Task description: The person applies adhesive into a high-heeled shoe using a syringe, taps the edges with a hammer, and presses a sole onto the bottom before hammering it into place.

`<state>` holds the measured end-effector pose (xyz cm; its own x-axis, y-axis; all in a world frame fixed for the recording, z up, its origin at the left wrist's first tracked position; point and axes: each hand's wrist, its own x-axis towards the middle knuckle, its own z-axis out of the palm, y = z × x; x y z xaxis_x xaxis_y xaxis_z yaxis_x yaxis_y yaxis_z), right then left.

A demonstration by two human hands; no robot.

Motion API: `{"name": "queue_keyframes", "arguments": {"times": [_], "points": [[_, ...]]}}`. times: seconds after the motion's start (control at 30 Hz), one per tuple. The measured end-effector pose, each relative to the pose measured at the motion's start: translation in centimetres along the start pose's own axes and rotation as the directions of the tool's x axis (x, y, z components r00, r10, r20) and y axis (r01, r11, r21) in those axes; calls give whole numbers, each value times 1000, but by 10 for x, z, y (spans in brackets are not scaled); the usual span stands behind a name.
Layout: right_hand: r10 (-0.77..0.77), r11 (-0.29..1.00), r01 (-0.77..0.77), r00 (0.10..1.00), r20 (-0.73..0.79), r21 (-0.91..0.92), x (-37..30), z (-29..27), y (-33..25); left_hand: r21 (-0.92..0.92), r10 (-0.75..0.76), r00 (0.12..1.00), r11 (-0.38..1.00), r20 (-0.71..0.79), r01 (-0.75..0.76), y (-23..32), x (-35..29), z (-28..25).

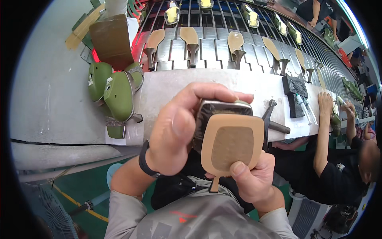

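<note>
My left hand (pixel 175 127) is curled around a dark, glossy shoe (pixel 203 113), with its fingers over the far end. In front of the shoe is a tan shoe sole (pixel 232 149) with a brownish inner panel, its flat face toward me. A narrow tan heel (pixel 215 184) with a black tip hangs below it. My right hand (pixel 256 175) grips the sole's lower right, thumb pressed on its face. The sole covers much of the shoe, so I cannot tell whether the two touch.
Green shoe lasts (pixel 119 95) stand on the bench's left. A dark hammer-like tool (pixel 267 115) and a black foam block (pixel 295 85) with pen-like tools lie right. Several tan soles with brown heels (pixel 189 36) rest along the roller conveyor (pixel 211 44). A co-worker's arm (pixel 323 135) reaches in at right.
</note>
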<state>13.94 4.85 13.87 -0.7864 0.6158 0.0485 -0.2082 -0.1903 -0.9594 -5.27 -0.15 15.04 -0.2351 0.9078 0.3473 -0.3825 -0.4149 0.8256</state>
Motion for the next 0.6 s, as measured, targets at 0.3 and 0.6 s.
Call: {"name": "queue_keyframes", "arguments": {"times": [0.3,0.6], "points": [[-77,994,78,997,20,-74,-7,-4,3,87,167,976,980,137,-180,-17,-10,1],[-66,990,71,997,46,-122,-8,-12,2,98,174,973,977,149,-190,-18,-9,4]]}}
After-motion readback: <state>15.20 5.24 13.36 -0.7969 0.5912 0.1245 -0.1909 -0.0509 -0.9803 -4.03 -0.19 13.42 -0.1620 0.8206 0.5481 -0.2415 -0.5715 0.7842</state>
